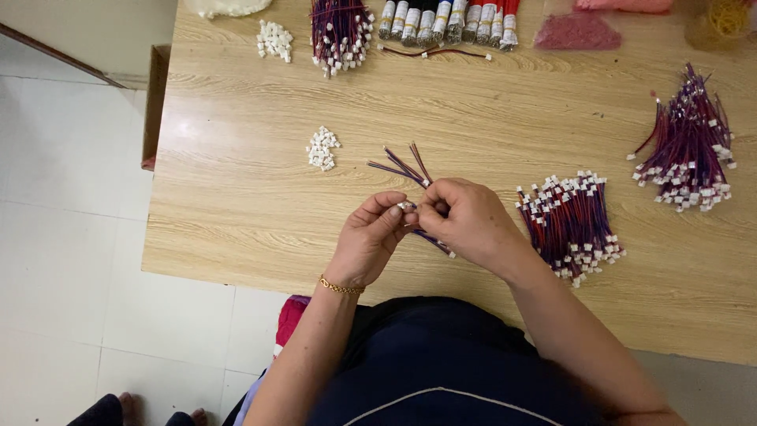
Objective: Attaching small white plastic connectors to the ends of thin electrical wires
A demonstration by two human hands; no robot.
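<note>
Over the surface point(236, 197) centre, the left hand point(369, 241) pinches a small white connector point(405, 206) while the right hand point(465, 221) pinches purple-red wires point(402, 166) fanning toward eleven o'clock, loose connectors point(322, 148) within reach beyond.

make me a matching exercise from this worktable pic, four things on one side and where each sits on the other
Things:
1. loose white connectors
2. row of tape rolls
3. bag of pink bits
4. wire pair with connector

Places:
A. far edge of the table, top middle
B. between left hand and right hand
C. small heap left of the hands
D. far edge, right of the rolls

Pairs: 1-C, 2-A, 3-D, 4-B
</note>
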